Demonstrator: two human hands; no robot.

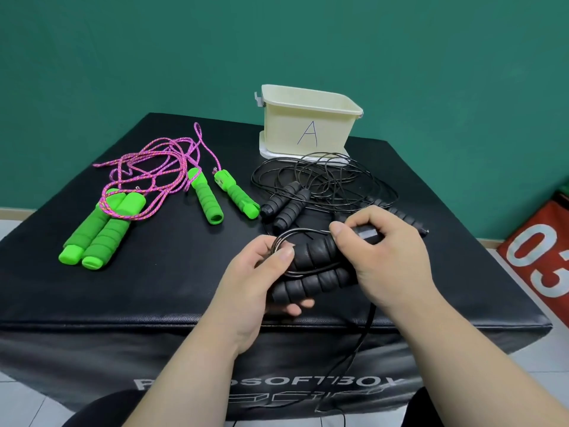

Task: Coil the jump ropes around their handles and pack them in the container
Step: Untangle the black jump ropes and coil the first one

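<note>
My left hand [261,282] grips two black foam handles [317,272] held side by side, thumb pressing a loop of thin black cord [289,238] on them. My right hand [381,251] pinches that cord at the handles' right end; the rest of the cord hangs over the front edge. A second black rope [326,177] lies loose with its handles [286,201] behind my hands. Two green-handled ropes with pink cord [154,167] lie at the left: one handle pair [101,226] together, another pair [221,195] apart. The cream container [308,124] marked "A" stands at the back.
Everything sits on a black padded box [123,297] with white lettering on its front. A red padded block [535,251] with white numerals stands on the floor at the right. A green wall is behind.
</note>
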